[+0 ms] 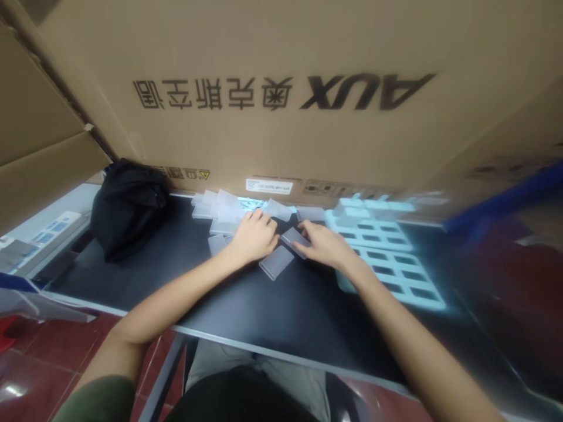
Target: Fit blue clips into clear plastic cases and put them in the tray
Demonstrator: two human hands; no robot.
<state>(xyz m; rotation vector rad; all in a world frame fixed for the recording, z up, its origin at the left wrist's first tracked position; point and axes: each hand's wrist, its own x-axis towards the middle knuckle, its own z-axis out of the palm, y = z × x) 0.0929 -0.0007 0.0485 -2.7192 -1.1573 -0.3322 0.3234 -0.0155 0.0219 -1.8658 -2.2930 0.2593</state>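
Note:
My left hand (256, 235) lies over the near side of a loose pile of frosted, translucent flat plastic cases (226, 210). Its fingers are curled and their tips are hidden, so what they hold, if anything, does not show. My right hand (324, 243) has its thumb and forefinger closed on a frosted plastic case (293, 239), which is tilted. Another such case (277, 262) lies on the black tabletop just in front, between my hands. One more frosted case (310, 213) rests behind my right hand.
Right of my hands lie pale blue-green trays (396, 264) with rectangular slots; some pieces stand on the rear one. A black cloth bundle (127, 208) sits at left, near a white box (57, 231). A large cardboard box (281, 140) walls off the back of the black table (281, 316).

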